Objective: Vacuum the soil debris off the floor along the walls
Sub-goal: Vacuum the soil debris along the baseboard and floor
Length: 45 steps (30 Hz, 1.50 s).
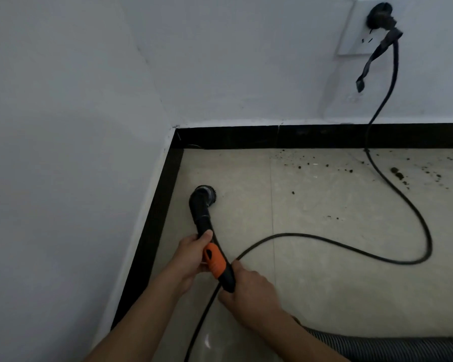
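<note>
- Left hand [191, 257] wraps its fingers round the black vacuum wand [207, 226], beside its orange collar [215, 259].
- Right hand [249, 291] grips the wand lower down.
- Round brush nozzle [204, 195] rests on the floor tile [324, 283], near the corner.

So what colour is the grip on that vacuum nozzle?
Orange grip, clearest in the head view.

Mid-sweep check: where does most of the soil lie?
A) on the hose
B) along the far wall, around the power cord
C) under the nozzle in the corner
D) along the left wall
B: the soil crumbs lie by the far baseboard on both sides of the power cord; the brush nozzle of the wand sits near the corner on crumb-free tile.
</note>
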### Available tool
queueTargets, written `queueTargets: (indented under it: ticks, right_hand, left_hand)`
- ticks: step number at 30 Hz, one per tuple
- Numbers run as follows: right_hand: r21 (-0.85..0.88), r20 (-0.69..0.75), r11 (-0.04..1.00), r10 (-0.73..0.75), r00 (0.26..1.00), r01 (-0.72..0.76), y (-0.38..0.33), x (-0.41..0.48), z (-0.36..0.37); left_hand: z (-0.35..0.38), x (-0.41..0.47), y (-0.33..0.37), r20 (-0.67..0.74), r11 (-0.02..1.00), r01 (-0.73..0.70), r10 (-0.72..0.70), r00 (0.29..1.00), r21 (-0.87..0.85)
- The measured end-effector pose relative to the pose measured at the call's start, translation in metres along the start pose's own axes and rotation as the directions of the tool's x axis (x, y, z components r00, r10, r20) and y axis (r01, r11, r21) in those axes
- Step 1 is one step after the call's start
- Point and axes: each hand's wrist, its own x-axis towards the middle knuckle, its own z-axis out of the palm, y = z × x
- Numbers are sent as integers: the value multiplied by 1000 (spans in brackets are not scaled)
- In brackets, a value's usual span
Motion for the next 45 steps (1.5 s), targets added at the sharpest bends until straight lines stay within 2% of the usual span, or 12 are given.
queueTargets:
  ticks: [4, 8, 11, 15, 19, 23, 25, 30, 33, 37, 40, 45]
  right_hand:
    - [65, -112, 989, 142, 984, -135, 37, -18, -18]
    - [150, -227, 931, 361, 904, -334, 93, -39, -50]
    - [176, -264, 904, 425, 866, -390, 115, -47, -62]
    - [111, -224, 946, 323, 920, -305, 96, -33, -50]
    - [23, -46, 999, 48, 998, -47, 46, -1, -29]
    - [-77, 64, 987, -136, 989, 141, 3, 17, -9]
    - [-58, 26, 992, -111, 994, 112, 4, 22, -10]
    - [19, -112, 999, 50, 992, -48, 39, 40, -52]
    - [10, -34, 1000, -5, 999, 5, 51, 44, -68]
    - [-175, 130, 967, -162, 978, 183, 45, 71, -82]
    - [-206, 101, 959, -178, 979, 195, 29, 113, -96]
    - [-136, 53, 983, -114, 992, 120, 34, 126, -106]
  left_hand:
    - [60, 4, 1, 84, 998, -42, 37, 996, 51]
    - [154, 10, 7, 283, 985, -60, 13, 959, 159]
    - [191, 9, 9, 354, 977, -59, -18, 935, 205]
    - [152, 14, 11, 316, 988, -68, 22, 949, 138]
    - [56, 12, 1, 65, 999, -11, 14, 998, -52]
    - [-8, 8, -13, -140, 983, -4, -22, 990, -181]
    - [-1, 17, -6, -132, 989, -9, -11, 991, -148]
    - [71, 50, 41, 37, 998, -2, 5, 999, -70]
    - [77, 47, 41, 22, 995, 23, -20, 1000, -95]
    - [48, 39, 28, -76, 968, 13, -33, 997, -252]
    - [42, 78, 55, -115, 962, -35, 4, 993, -270]
    - [58, 109, 85, -28, 980, 28, -34, 999, -195]
